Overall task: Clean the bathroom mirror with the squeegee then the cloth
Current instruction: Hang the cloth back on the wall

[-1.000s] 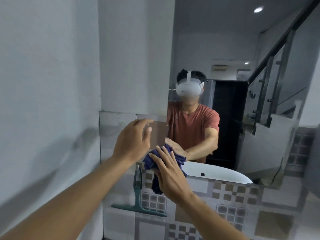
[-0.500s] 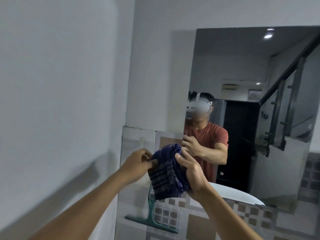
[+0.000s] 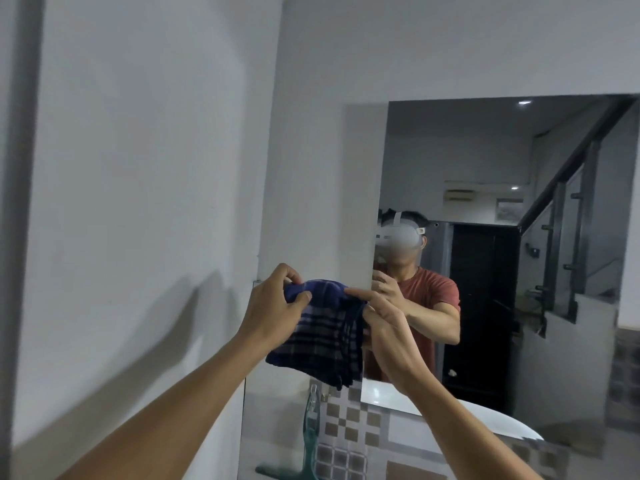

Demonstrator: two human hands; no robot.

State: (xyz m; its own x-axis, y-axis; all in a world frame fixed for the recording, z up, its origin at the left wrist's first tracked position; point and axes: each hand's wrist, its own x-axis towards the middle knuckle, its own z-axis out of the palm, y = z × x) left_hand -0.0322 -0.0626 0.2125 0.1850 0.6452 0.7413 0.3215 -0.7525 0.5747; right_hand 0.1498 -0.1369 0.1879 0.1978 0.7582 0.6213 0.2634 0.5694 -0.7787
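The cloth (image 3: 322, 337) is held up in mid-air at centre frame, in front of the left edge of the mirror (image 3: 485, 150) and not touching it.

**Orientation.** The cloth hangs with its long axis roughly vertical. The top edge is bunched and runs left to right between the two hands. The bottom edge slopes down to the right and ends in a low corner.

**Appearance.** It is dark blue fabric with pale grey checked stripes. It is folded, and several layers show along the right edge.

**Hands.** The left hand (image 3: 273, 306) pinches the top left corner between thumb and curled fingers. The right hand (image 3: 388, 330) grips the top right edge, with its fingers curled into the folds. Both forearms reach in from the near bottom of the frame.

**Squeegee.** The green squeegee (image 3: 308, 445) stands below the cloth against the tiled wall (image 3: 349, 455). Its handle is upright and its blade lies horizontal at the bottom. Neither hand touches it.

**Container.** The rim of a white basin (image 3: 502, 422) shows at lower right. Its interior is out of view.

**Reflection.** The mirror shows a person in a red shirt holding up both arms.
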